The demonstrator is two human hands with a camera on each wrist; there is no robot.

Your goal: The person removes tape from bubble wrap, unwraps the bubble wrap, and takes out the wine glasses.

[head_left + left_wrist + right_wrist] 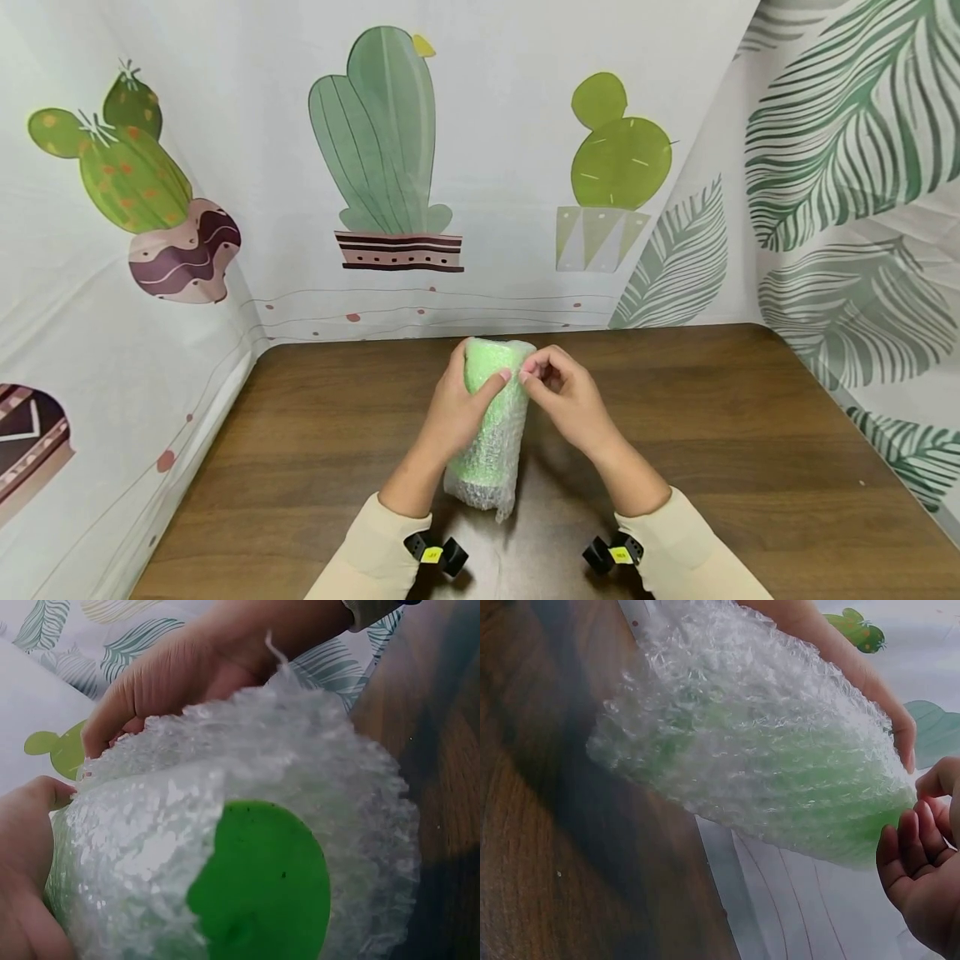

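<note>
A green cylinder (pixel 274 881) is wrapped in clear bubble wrap (pixel 487 446), and stands tilted over the table in the head view. Its flat green end shows bare in the left wrist view, inside the ragged edge of the wrap. My left hand (pixel 459 408) grips the roll from its left side, with the thumb across the front. At the upper right edge, my right hand (pixel 567 396) pinches the bubble wrap between thumb and forefinger. In the right wrist view, the other fingers of the right hand (pixel 930 859) curl beside the wrap's end.
A brown wooden table (pixel 315 433) lies under both hands. Behind it and along the sides hangs white cloth (pixel 502 167) printed with cacti and leaves. Small black cameras with yellow labels sit at both wrists.
</note>
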